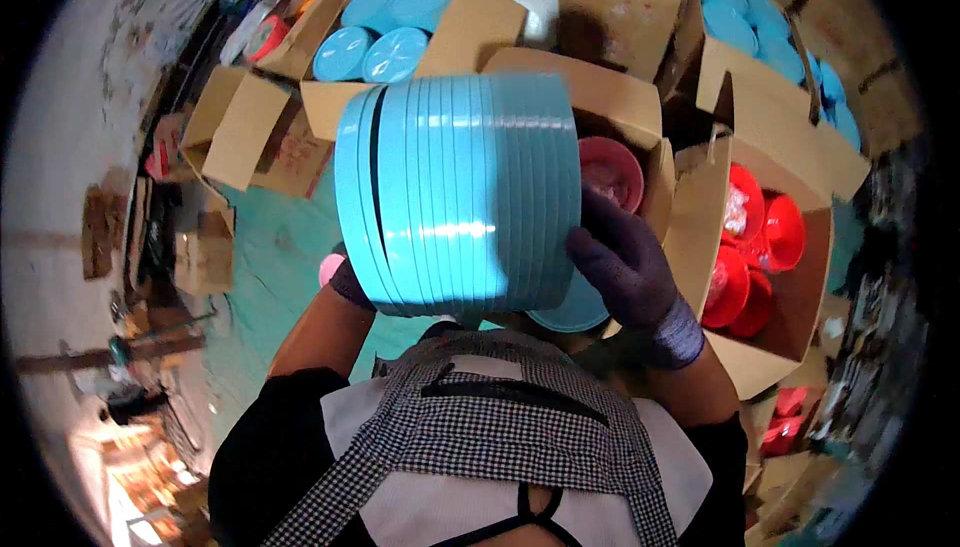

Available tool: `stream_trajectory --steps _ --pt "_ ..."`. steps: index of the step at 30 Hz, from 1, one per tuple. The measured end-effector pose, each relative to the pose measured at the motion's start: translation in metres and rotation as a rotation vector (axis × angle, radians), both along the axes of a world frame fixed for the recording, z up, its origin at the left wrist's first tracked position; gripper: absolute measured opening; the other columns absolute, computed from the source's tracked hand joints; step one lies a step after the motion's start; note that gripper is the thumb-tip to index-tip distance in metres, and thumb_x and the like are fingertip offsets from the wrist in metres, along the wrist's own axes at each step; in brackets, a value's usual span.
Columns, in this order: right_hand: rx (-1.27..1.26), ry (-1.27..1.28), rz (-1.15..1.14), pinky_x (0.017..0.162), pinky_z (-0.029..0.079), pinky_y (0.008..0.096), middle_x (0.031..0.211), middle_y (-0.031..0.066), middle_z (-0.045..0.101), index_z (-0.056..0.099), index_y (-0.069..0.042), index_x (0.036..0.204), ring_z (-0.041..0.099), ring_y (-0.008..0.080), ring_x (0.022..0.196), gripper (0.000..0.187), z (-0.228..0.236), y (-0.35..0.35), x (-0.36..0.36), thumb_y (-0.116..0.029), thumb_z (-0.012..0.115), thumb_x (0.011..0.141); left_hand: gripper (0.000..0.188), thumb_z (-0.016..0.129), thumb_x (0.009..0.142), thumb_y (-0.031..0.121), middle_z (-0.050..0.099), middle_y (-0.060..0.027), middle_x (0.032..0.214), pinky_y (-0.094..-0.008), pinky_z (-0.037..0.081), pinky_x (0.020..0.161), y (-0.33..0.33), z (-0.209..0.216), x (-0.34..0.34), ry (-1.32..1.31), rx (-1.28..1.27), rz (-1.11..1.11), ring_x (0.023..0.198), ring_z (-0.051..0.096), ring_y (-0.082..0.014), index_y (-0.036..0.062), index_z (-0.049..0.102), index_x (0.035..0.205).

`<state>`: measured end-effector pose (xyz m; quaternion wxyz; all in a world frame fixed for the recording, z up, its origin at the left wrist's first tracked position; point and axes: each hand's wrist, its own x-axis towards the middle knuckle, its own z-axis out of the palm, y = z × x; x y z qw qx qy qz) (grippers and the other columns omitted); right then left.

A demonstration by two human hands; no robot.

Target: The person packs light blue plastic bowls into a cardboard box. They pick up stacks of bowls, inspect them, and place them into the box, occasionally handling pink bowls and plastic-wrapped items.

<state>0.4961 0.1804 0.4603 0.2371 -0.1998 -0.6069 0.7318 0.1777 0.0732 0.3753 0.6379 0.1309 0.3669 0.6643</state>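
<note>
**Stack (470,197) grasped between left hand (352,285) and right hand (635,272)**

The left hand is mostly hidden behind the stack, the right only partly. Held aloft, the stack masks the left edge of an open box (625,102). It is glossy light blue, finely ribbed, with one dark gap near its left end.
</note>
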Motion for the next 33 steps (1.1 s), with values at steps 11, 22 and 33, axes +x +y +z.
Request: stream_trajectory --steps 11,22,33 --pt "0.233 -0.140 0.289 0.098 0.044 0.0353 0.129 0.0211 0.056 0.026 0.001 0.149 0.057 0.0233 0.115 0.073 0.045 -0.118 -0.112 -0.024 0.059 0.089 0.039 0.043 0.101 0.018 0.058 -0.0134 0.121 -0.0353 0.050 0.090 -0.172 -0.016 -0.056 -0.164 0.104 0.155 0.107 0.059 -0.0232 0.0042 0.043 0.137" --pt "0.407 -0.239 0.395 0.096 0.045 0.0360 0.120 0.0198 0.061 0.039 0.007 0.139 0.060 0.0248 0.109 0.060 0.080 -0.228 -0.196 -0.016 0.059 0.086 0.040 0.042 0.101 0.020 0.057 -0.0137 0.123 -0.0365 0.050 0.092 -0.296 -0.032 -0.107 -0.217 0.187 0.263 0.109 0.058 -0.0243 0.0040 0.043 0.138" --pt "0.393 -0.237 0.347 0.099 0.045 0.0405 0.123 0.0234 0.060 0.038 0.004 0.140 0.060 0.0310 0.115 0.065 0.069 -0.213 -0.186 -0.018 0.063 0.084 0.041 0.042 0.101 0.022 0.056 -0.0141 0.125 -0.0378 0.049 0.093 -0.280 -0.051 -0.101 -0.231 0.215 0.299 0.110 0.058 -0.0253 0.0039 0.043 0.138"
